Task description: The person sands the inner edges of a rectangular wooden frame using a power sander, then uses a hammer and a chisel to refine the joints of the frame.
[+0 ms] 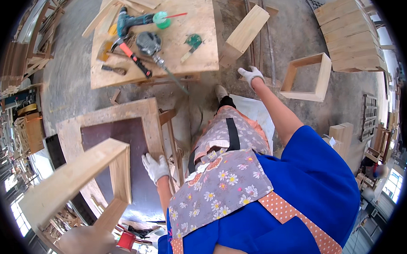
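Observation:
My left hand, in a white work glove, lies with its fingers stretched along the wooden border of a low worktable with a dark inset panel. A pale wooden box frame stands up over that table, left of this hand. My right arm reaches forward, and my gloved right hand hovers with thumb and fingers apart, holding nothing. Beyond it is a long pale wooden box. To its right, a rectangular open wooden frame sits on the floor.
A plywood bench ahead bears a cordless drill, a claw hammer, a sander with a hose, a brush and a green-topped scraper. Stacked wooden boxes stand far right. A white sheet lies by my feet.

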A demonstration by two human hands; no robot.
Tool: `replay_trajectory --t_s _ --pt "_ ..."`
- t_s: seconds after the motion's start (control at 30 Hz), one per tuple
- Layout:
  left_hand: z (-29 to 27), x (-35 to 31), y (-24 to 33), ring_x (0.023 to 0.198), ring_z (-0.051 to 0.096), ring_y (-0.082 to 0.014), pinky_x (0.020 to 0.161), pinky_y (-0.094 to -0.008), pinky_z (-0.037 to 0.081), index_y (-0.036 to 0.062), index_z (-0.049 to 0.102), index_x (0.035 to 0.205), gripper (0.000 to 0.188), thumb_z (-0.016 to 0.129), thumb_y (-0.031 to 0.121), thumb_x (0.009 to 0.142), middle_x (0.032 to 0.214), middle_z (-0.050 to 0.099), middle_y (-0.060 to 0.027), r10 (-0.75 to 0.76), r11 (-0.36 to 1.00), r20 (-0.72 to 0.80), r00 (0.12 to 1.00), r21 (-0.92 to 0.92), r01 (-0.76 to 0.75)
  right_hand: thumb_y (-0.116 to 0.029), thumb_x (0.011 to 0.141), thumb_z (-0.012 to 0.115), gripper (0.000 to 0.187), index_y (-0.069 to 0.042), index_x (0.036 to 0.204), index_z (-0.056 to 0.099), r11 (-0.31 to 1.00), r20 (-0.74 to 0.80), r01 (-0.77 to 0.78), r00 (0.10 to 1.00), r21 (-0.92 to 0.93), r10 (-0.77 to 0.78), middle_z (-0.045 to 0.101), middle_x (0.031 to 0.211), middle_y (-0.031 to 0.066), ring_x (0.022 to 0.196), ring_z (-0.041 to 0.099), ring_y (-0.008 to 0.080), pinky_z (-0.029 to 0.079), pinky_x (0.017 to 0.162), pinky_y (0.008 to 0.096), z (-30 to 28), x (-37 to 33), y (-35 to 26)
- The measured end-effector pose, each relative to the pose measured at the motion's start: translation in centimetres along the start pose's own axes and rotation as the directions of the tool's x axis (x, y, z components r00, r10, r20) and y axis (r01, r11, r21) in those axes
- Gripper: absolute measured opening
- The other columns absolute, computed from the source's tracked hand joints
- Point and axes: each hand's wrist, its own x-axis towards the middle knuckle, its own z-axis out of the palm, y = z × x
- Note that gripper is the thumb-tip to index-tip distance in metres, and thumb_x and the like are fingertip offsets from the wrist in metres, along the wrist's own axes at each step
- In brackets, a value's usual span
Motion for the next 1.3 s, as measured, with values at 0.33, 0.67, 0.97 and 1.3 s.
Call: replay_trajectory --t_s 0.33,0.67,0.97,1.3 --pt "-1.5 3.7 7.7 0.135 0.018 -0.0370 0.110 -0.0363 0.020 -0.0141 0.011 0.136 0.111 0.058 0.063 0.071 0.143 0.015 -0.0309 -0.540 0.841 0.299 0.787 0.227 0.491 -0.043 0.077 0.059 0.083 -0.020 0.144 0.016 0.682 0.165 0.308 0.949 -0.663 -0.268 0.008 0.151 0.0124 0.139 0.008 0.0303 0.011 0.110 0.0482 2.3 13.2 -8.1" --pt "-0.9 5.5 10.5 0.135 0.018 -0.0372 0.110 -0.0349 0.019 -0.0159 0.002 0.135 0.122 0.062 0.066 0.066 0.143 0.013 -0.0322 -0.658 0.753 0.333 0.675 0.324 0.573 -0.034 0.079 0.062 0.075 -0.031 0.142 0.022 0.558 0.357 0.466 0.885 -0.687 -0.300 0.006 0.151 0.0098 0.139 0.010 0.0296 0.015 0.108 0.0528 0.8 16.4 -6.8" --pt "-0.3 5.2 9.8 0.134 0.019 -0.0374 0.110 -0.0343 0.020 -0.0170 0.002 0.135 0.127 0.066 0.066 0.063 0.142 0.015 -0.0334 -0.679 0.734 0.289 0.675 0.291 0.614 -0.039 0.073 0.068 0.063 -0.011 0.125 0.048 0.934 -0.315 0.073 0.930 -0.350 -0.191 0.045 0.132 0.0130 0.122 0.042 0.0287 0.036 0.099 0.0370 0.2 21.6 -3.8" --pt "-0.3 5.2 8.8 0.132 0.023 -0.0390 0.109 -0.0361 0.023 -0.0174 0.007 0.134 0.127 0.070 0.063 0.059 0.140 0.020 -0.0337 -0.668 0.743 0.252 0.700 0.280 0.608 -0.030 0.075 0.073 0.054 -0.005 0.118 0.053 0.553 0.184 -0.249 0.968 0.795 0.172 0.060 0.111 0.0091 0.095 0.059 0.0246 0.049 0.078 0.0406 -4.2 27.4 -2.0"
